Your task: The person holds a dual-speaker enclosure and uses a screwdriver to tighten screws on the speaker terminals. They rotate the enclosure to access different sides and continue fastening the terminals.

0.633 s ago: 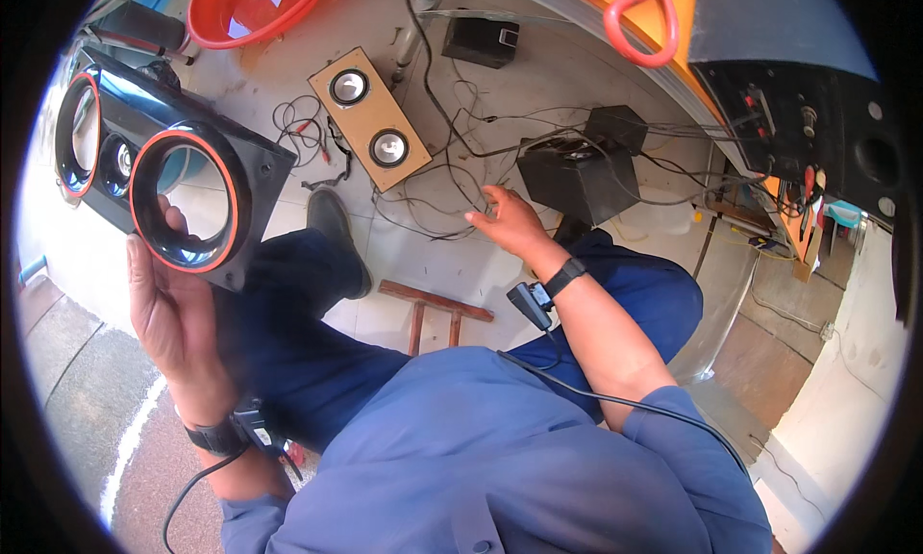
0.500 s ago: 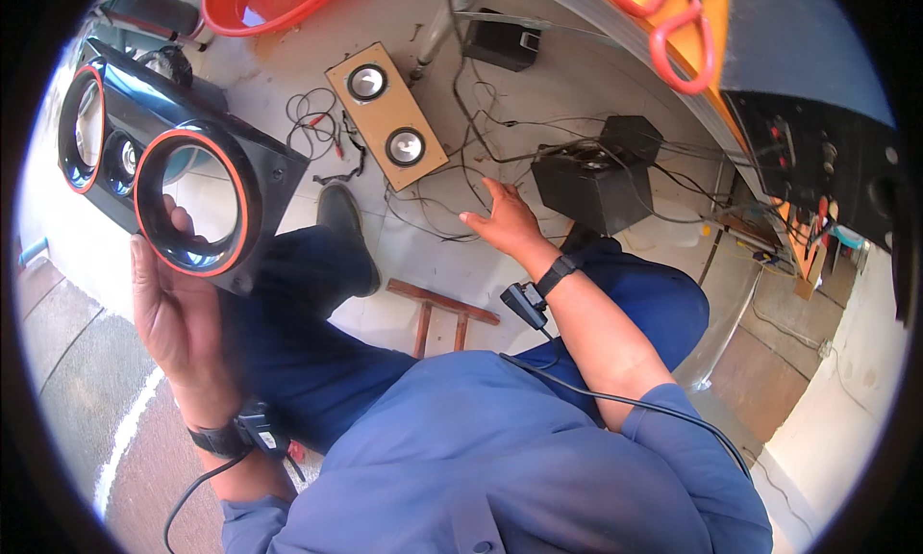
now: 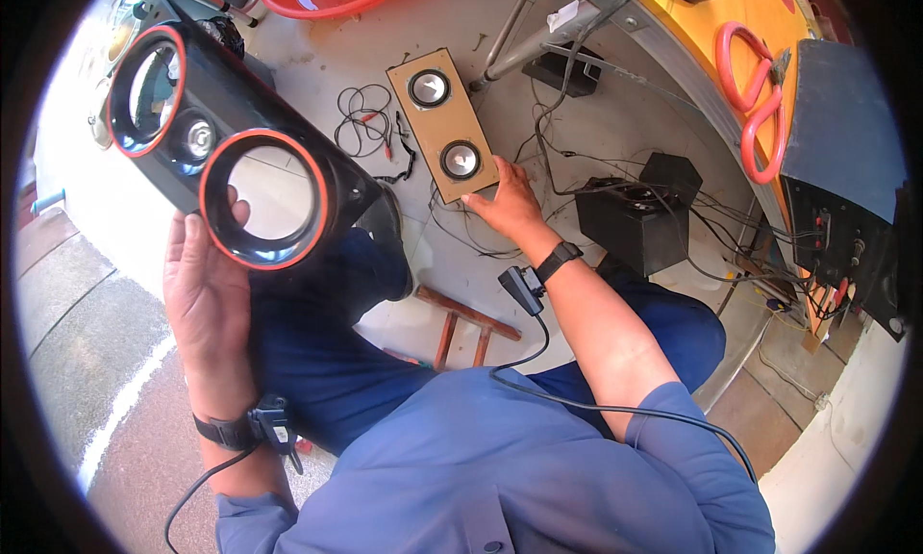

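Observation:
My left hand (image 3: 205, 285) grips a glossy black speaker cabinet (image 3: 258, 92) by the rim of its nearest hole and holds it tilted off the floor. Two large orange-edged openings in its front are see-through, with a small round driver (image 3: 198, 138) between them. My right hand (image 3: 510, 208) is closed round the near end of a tan speaker board (image 3: 439, 123), thumb on the near edge and fingers along the right side. Two round drivers with pale centres are set in that board. Its underside is hidden.
Black cables and a thin red-tipped lead (image 3: 363, 116) lie on the floor. A black speaker box (image 3: 635, 232) stands right, below a yellow-topped table (image 3: 702, 15) holding red-handled scissors (image 3: 764, 131). A red basin (image 3: 332, 6) sits at the back; a wooden stool (image 3: 468, 314) is between my legs.
My right hand has moved from open above the floor to a grip on the tan board's near end. The view has shifted; my left hand still holds the black cabinet.

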`<state>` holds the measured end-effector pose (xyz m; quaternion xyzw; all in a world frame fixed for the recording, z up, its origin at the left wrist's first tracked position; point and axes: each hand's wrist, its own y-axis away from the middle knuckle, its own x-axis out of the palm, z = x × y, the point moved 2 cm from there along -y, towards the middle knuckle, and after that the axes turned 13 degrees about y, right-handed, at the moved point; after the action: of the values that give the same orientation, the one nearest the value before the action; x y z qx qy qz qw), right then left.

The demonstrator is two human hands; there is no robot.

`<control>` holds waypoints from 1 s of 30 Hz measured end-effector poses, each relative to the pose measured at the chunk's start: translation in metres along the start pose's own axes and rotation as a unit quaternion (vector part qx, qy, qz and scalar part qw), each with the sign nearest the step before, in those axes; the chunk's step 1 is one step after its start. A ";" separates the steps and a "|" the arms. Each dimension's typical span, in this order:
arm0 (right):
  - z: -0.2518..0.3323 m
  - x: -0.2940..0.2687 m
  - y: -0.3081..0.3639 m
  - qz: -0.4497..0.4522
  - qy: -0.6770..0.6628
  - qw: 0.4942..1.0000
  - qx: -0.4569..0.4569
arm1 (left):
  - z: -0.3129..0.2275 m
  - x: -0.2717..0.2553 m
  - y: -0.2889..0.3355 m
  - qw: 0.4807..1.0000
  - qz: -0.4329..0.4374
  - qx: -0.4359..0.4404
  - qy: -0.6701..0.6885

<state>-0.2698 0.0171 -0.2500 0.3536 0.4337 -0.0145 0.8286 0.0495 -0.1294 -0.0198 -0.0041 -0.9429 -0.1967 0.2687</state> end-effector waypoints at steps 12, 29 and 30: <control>0.026 -0.040 -0.010 0.122 -0.490 0.863 -0.001 | 0.143 0.046 -0.031 0.962 -0.024 -0.254 -0.099; -0.006 0.019 -0.074 -0.067 -0.204 0.976 0.045 | 0.298 0.024 -0.088 0.952 -0.109 -0.221 -0.181; -0.005 0.020 -0.075 -0.084 -0.184 0.979 0.038 | 0.303 0.020 -0.091 0.950 -0.109 -0.224 -0.187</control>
<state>-0.2859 -0.0306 -0.3091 0.3389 0.3008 -0.1654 0.8760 -0.1311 -0.1018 -0.2792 0.0017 -0.9025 -0.4269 0.0571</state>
